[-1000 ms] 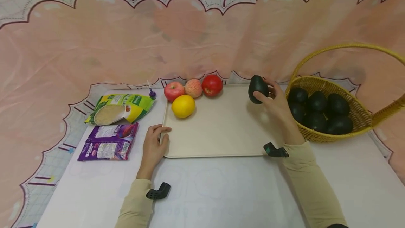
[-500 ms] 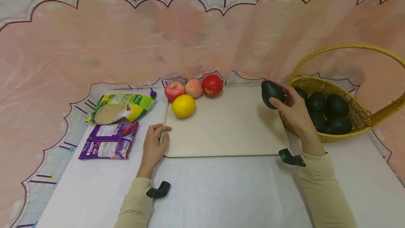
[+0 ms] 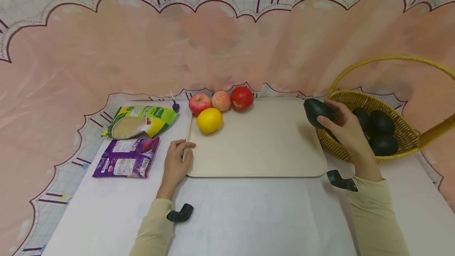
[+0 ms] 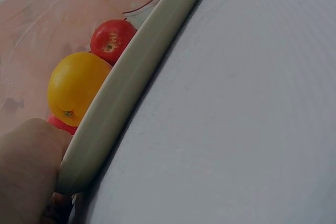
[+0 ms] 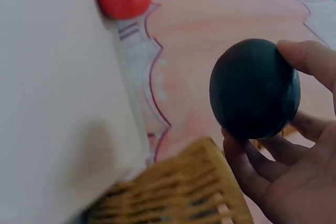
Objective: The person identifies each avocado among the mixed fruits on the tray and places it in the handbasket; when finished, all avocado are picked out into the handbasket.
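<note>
My right hand holds a dark green avocado between thumb and fingers, raised above the tray's back right corner and the basket's left rim. In the right wrist view the avocado shows end-on, with the thumb above and fingers below. Several more avocados lie in a yellow woven basket with a tall handle. At the left edge of the cream tray, my left hand grips the rim. The left wrist view shows that hand at the tray's corner, its fingers mostly hidden.
A pink apple, a peach, a red fruit and a yellow lemon-like fruit sit at the tray's back left. Left of the tray lie a green-yellow packet, a purple packet and a small purple lollipop.
My right hand has moved right with the avocado, from above the tray to the basket's left side. The avocado has gone from upright to tilted. My left hand stays at the tray's edge.
</note>
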The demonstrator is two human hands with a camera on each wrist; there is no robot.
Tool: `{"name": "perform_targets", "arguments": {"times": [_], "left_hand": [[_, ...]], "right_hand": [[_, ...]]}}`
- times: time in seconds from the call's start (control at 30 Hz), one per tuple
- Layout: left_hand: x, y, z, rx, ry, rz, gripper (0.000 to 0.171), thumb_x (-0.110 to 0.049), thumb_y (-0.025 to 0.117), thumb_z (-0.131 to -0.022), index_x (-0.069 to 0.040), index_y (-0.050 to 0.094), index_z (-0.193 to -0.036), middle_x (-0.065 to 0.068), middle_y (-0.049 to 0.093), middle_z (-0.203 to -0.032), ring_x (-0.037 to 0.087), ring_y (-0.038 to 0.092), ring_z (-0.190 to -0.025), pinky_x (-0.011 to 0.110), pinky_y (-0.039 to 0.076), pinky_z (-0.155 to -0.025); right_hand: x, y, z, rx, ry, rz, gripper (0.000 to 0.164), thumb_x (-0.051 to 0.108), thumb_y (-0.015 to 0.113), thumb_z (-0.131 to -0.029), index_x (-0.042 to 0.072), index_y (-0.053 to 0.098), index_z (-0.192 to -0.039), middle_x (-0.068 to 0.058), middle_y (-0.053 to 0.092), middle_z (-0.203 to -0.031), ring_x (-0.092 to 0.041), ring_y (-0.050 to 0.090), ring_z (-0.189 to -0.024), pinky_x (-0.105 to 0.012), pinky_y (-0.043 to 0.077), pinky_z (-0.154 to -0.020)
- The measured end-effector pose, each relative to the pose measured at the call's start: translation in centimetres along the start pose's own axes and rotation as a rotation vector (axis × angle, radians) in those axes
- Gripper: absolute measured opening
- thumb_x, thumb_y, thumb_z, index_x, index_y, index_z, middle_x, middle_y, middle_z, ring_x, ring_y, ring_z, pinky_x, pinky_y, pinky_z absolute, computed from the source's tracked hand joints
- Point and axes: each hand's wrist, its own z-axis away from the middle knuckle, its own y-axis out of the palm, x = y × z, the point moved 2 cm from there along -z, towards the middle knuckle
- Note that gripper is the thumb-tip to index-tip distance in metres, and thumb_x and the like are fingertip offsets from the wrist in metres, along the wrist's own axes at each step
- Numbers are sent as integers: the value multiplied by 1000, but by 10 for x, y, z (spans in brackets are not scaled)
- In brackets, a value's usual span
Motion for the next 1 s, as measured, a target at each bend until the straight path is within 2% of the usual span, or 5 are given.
{"name": "perform_targets", "arguments": {"times": [0.27, 0.6, 0.73, 0.83, 1.0], "left_hand": [[0, 0, 1, -4, 12, -4, 18, -6, 58, -86, -9, 69, -101, 16, 52, -122, 31, 50, -111, 35, 38, -78], [1, 1, 3, 21, -26, -28, 18, -9, 57, -88, -11, 68, -103, 14, 51, -124, 30, 49, -115, 38, 42, -81], [0, 0, 4, 28, -36, -17, 18, -9, 58, -88, -11, 68, -103, 14, 50, -124, 30, 49, -116, 39, 42, -82], [0, 0, 3, 24, -37, -13, 18, -9, 58, -88, -11, 68, -102, 14, 51, -124, 29, 49, -115, 38, 41, -82], [-1, -1, 3, 25, -39, -10, 17, -9, 58, -88, -12, 68, -102, 14, 51, -124, 29, 49, -115, 38, 42, -81]], "right_hand": [[-14, -23, 2, -16, 8, 0, 59, 33, 61, -90, 28, 37, -143, 4, 45, -133, 7, 47, -104, -4, 40, -77], [-33, -50, 8, -49, 93, 72, 57, 41, 59, -90, 39, 37, -143, -1, 40, -140, 11, 44, -100, -8, 38, -75], [-41, -55, 8, -60, 133, 85, 59, 44, 57, -90, 41, 33, -144, -3, 33, -147, -12, 47, -117, -32, 43, -95], [-45, -58, 9, -67, 148, 76, 61, 44, 57, -90, 41, 30, -145, -2, 32, -148, -27, 40, -127, -54, 35, -102], [-51, -65, 11, -84, 148, 103, 62, 43, 59, -89, 39, 32, -145, 2, 37, -142, 1, 45, -107, -19, 43, -84]]}}
